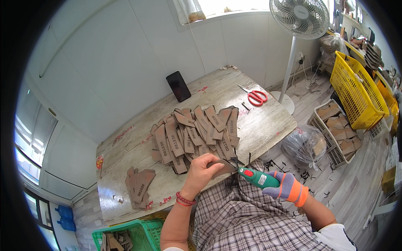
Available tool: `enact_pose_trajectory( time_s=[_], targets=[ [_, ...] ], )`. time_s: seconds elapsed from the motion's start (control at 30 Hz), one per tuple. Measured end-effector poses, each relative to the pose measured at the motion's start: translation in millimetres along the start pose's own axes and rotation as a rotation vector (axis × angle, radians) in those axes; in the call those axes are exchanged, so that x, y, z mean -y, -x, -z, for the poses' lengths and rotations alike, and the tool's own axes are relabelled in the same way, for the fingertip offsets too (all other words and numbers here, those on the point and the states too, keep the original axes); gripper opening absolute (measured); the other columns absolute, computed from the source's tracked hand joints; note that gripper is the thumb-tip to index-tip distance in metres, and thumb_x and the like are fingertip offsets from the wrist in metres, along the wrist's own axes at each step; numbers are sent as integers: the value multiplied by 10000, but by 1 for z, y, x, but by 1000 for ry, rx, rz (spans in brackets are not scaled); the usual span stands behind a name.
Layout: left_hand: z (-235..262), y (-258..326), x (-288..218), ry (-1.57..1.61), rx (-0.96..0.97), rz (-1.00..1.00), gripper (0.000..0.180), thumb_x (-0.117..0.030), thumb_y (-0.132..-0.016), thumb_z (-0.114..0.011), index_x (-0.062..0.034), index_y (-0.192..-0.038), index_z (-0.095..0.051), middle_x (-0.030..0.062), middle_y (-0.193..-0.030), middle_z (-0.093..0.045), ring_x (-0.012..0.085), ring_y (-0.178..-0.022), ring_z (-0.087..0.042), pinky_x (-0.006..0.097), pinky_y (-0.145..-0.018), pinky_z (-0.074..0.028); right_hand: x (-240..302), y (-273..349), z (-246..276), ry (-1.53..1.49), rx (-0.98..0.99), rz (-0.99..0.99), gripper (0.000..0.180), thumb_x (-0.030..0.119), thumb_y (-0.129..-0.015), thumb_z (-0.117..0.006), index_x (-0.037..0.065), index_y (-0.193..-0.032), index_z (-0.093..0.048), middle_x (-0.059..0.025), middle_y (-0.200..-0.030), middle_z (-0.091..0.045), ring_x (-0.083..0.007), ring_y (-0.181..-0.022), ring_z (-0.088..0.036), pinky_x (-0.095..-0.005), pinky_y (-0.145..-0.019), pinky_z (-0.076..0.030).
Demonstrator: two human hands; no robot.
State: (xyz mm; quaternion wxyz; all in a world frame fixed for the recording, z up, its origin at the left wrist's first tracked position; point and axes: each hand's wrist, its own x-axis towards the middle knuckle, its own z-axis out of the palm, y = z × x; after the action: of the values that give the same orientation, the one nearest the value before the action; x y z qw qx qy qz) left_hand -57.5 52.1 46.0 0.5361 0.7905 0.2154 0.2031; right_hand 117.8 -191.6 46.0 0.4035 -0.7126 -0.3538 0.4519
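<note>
My bare left hand (200, 172), with red beads at the wrist, pinches a brown strip-like leather or fabric piece (222, 168) over the table's front edge. Wrapped in a purple and orange glove, my right hand (285, 187) grips a green handheld electric cutter (260, 178) with a red switch. The cutter's tip points left and meets the piece's right end; the exact contact is too small to tell. Just beyond my hands lies a heap of printed brown pieces (167, 146) with dark edges. A smaller stack of similar pieces (140, 186) rests at the left.
On the worn table (121, 152) lie red-handled scissors (256, 98); a black phone (179, 87) leans on the wall. A green crate (142, 234) stands below left. To the right are a fan (299, 16), a plastic bag (303, 144), a filled basket (335, 134), a yellow crate (356, 92) and black floor scraps.
</note>
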Motion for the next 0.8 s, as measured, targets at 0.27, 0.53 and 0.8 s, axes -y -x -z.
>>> enact_pose_trajectory(
  time_s=[0.27, 0.53, 0.8],
  targets=[
    [0, 1, 1, 25, 43, 43, 124, -87, -817, -703, 27, -833, -655, -9, -749, -570, 58, -673, -489, 223, -591, -391, 4, 0, -2, -49, 12, -23, 594, 310, -789, -785, 5, -1250, -566, -37, -824, -681, -45, -621, -583, -208, -570, -484],
    [1, 0, 1, 14, 126, 51, 113, -81, -803, -703, 20, -815, -656, -21, -731, -562, 52, -675, -484, 220, -596, -394, 2, -5, -8, 23, -13, 47, 563, 279, -791, -776, 16, -1244, -569, -25, -806, -672, -57, -614, -581, -221, -565, -477],
    [5, 11, 4, 98, 148, 143, 129, -82, -791, -696, 34, -790, -640, -8, -723, -582, 64, -659, -504, 235, -592, -415, 16, -16, -19, -57, 35, 36, 556, 288, -788, -787, 24, -1231, -579, -38, -839, -683, -63, -675, -609, -222, -628, -503]
  ],
)
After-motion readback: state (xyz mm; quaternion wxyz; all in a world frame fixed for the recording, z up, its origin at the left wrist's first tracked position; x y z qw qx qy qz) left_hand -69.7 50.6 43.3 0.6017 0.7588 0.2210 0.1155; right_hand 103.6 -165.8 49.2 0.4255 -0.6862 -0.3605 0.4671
